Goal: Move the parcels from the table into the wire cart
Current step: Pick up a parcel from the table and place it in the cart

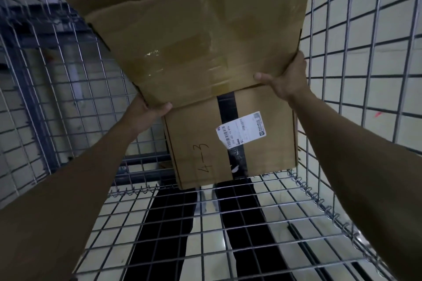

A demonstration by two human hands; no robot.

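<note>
Wire mesh fills the head view on every side: the wire cart (356, 80) shows grid walls at nine and three o'clock, with pale floor tiles visible through them, and a grid panel (228, 223) across the six o'clock part of the frame, joined to the side wall by spiral wire links. Through that panel two dark trouser legs (169, 230) and light shoes show on the tiled floor.

Inside the cart, at the centre and toward twelve o'clock, stands a stack of cardboard parcels. The lower parcel (205, 150) has a black tape strip down its middle, a white shipping label (242, 129) stuck across the tape, and "4-3" handwritten on the cardboard at its seven o'clock side. Resting on it is a larger upper parcel (196, 52) sealed with clear glossy tape, overhanging the lower one toward nine o'clock. Another brown cardboard surface sits above it at twelve o'clock.

Both bare arms reach in from the bottom corners. The left hand (146, 109) grasps the upper parcel's near corner at eight o'clock, thumb on the top face, fingers hidden beneath. The right hand (287, 80) clasps the near corner at three o'clock, thumb laid along the top edge, remaining fingers wrapped out of sight round the side.
</note>
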